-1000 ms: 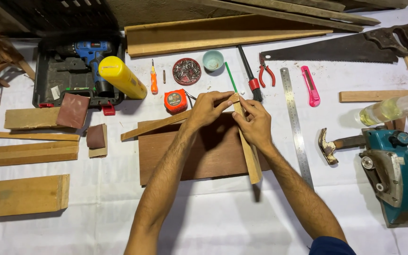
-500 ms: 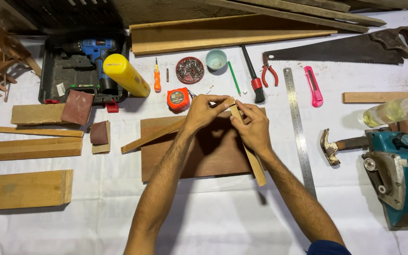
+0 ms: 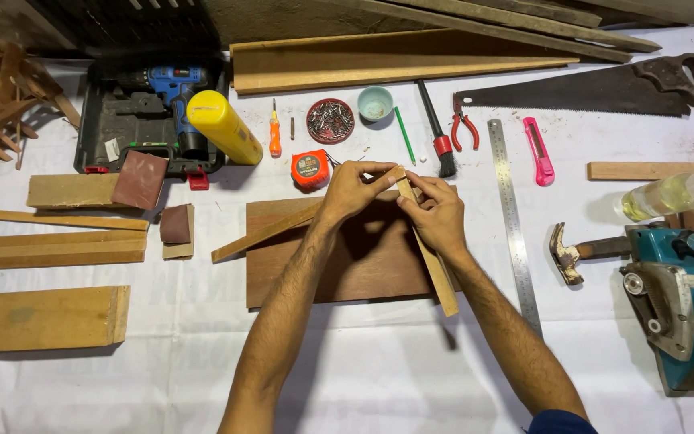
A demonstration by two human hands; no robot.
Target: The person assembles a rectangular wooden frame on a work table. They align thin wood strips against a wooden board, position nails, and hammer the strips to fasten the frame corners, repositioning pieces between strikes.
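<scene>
A black moulded tool case lies open at the upper left of the white-covered bench, with a small white label stuck to its inner tray and red latches along its near edge. A yellow cylindrical container lies tilted across the case's right corner. An orange tape-measure housing bearing a round dark label rests just above the brown board, and a clear bottle of yellowish liquid lies on its side at the right edge.
</scene>
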